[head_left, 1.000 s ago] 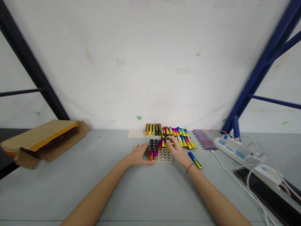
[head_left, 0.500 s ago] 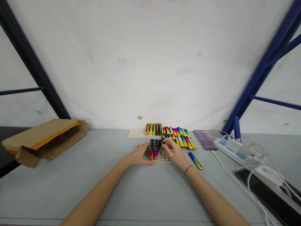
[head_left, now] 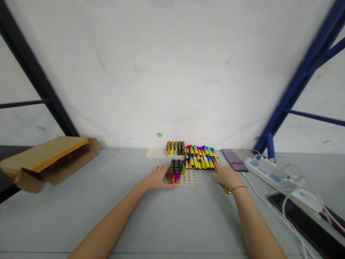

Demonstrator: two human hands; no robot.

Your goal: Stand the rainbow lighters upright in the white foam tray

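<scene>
In the head view a white tray [head_left: 190, 178] with round holes holds upright colourful cylinders with black tops [head_left: 175, 172] on its left side. My left hand [head_left: 159, 177] rests at the tray's left edge, thumb along the front, fingers apart. Off to the right, my right hand [head_left: 224, 175] is over the lying blue and yellow cylinder [head_left: 226, 189] and beside the pile of shiny colourful cylinders [head_left: 202, 162]. Its fingertips are too small and partly hidden to show whether they grip anything.
Behind stand a second white tray [head_left: 156, 153] and a block of upright gold-topped cylinders [head_left: 175, 148]. An open cardboard package [head_left: 54, 158] lies left. On the right are a phone [head_left: 237, 162], a power strip [head_left: 288, 187], white cables and a dark phone [head_left: 307, 223].
My right hand has moved right, from over the tray to the lone lying cylinder. A green-yellow cylinder now stands uncovered in the tray. My left hand has stayed in place.
</scene>
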